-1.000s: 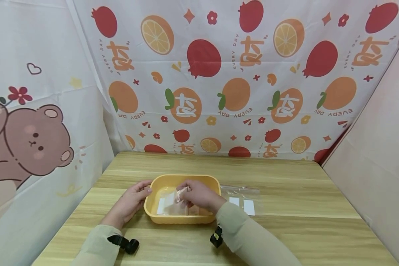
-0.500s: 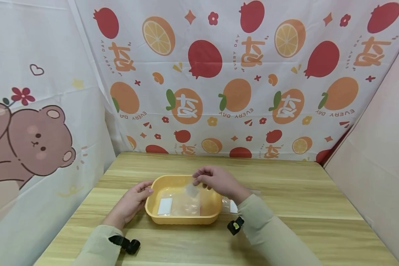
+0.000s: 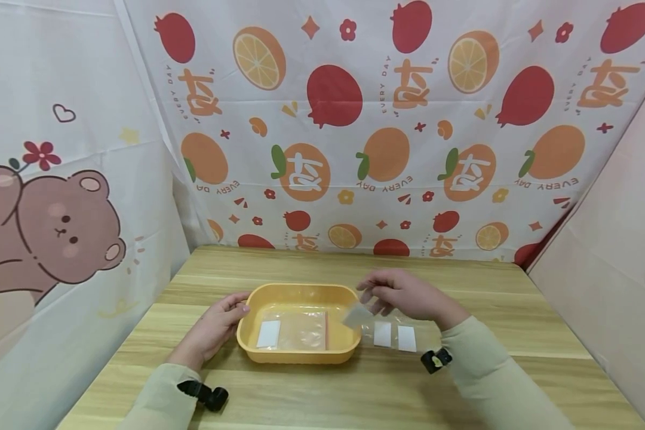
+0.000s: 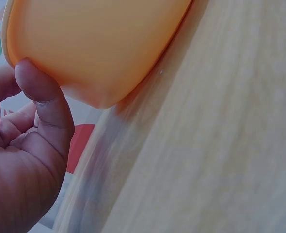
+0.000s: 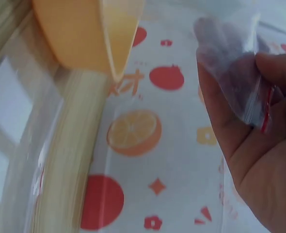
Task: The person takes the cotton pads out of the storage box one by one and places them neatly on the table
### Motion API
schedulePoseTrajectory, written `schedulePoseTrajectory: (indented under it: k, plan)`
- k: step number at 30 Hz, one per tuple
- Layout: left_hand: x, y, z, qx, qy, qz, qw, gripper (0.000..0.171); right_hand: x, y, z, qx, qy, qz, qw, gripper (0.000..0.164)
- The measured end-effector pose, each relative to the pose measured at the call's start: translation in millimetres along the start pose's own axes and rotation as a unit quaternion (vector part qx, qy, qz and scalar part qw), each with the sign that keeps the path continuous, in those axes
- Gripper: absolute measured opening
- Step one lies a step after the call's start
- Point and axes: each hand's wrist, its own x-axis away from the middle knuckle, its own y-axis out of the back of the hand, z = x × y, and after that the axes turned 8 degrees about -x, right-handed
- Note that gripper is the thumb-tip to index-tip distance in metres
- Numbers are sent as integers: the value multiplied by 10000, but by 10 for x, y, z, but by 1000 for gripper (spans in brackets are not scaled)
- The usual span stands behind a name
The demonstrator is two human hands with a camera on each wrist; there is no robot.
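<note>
Counting off my feeds: one yellow tray (image 3: 301, 357) on the surface (image 3: 322, 394). One inner bag (image 3: 302, 332) in that tray, one held bag (image 3: 357, 315) by its right edge, one or more loose bags (image 3: 394, 335) just off that edge, can't tell exactly: three clear bags minimum. White patches (image 3: 269, 334), three I'm sure of: one toward the tray's left edge, two off its right. One left hand (image 3: 212, 327), one right hand (image 3: 405, 294). Wrist cameras (image 3: 215, 399), two.
</note>
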Motion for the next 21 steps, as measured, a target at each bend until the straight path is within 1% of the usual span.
schedulePoseTrajectory:
  k: [7,12,16,21]
  plan:
    - [-19,12,42,74,-61,44,9999,54,254,283,-84,-36,-392,164,9991,24]
    - [-27,9,41,44,-63,31,10000,54,415,453,-202,251,-633,455,9966,22]
    - [-28,9,30,38,-50,26,10000,54,521,567,-353,477,-1000,669,9916,20]
    - [-20,4,31,29,-21,-15,10000,53,622,693,-586,425,-1565,974,9819,20]
